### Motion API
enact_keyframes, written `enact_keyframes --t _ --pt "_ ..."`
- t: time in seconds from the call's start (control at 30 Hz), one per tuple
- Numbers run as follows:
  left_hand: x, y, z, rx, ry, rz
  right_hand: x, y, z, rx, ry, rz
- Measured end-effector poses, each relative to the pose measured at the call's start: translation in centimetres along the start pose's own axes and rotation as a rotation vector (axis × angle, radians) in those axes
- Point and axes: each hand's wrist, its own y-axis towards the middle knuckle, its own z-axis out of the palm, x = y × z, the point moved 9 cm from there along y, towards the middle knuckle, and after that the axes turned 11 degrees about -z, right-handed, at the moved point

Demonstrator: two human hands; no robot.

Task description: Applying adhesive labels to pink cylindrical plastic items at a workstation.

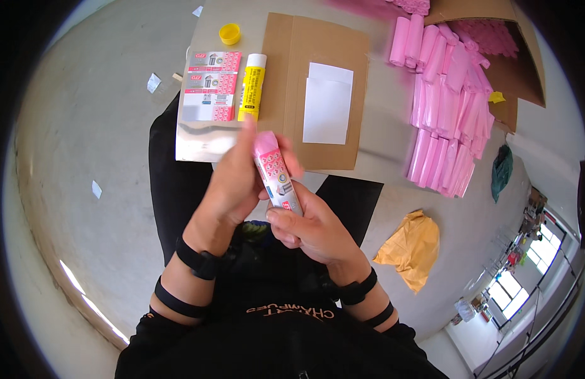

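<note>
Both hands hold a small pink plastic roll point(277, 174) with a pink, white and grey printed label around it, tilted above my lap. My left hand point(230, 180) has its fingers behind the roll's upper end, the thumb stretched up beside it. My right hand point(312, 222) is closed around the lower end, thumb on the label. Beyond my left hand, on the table point(197, 142), lie several flat printed labels point(211, 79). Beside them is a yellow glue stick point(251, 88) with a white end. Its likely cap, a yellow round one point(229, 34), lies farther off.
A flat cardboard sheet point(281, 82) carries white paper slips point(329, 104). Stacked pink rolls point(441, 110) fill the table's right side, by an open cardboard box point(526, 57). On the floor at right are an orange-yellow bag point(411, 247) and a dark green piece point(502, 170).
</note>
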Motion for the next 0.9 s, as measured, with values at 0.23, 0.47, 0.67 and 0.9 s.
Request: enact_keyframes --t 0.23,0.47,0.67,0.9 --pt "-1.4 -1.9 2.1 -0.123 0.247 0.284 1.8 0.8 -1.3 -0.046 -0.391 -0.194" --pt "-1.5 -0.5 0.3 -0.298 0.095 0.151 2.8 0.3 -1.0 -0.109 -0.71 -0.408" --pt "-1.3 -1.1 1.7 -0.157 -0.051 0.13 2.8 0.0 -1.7 -0.107 -0.685 -0.157" --pt "-2.1 -0.6 0.2 -0.219 0.147 0.08 3.7 -0.4 -0.9 -0.146 -0.815 -0.246"
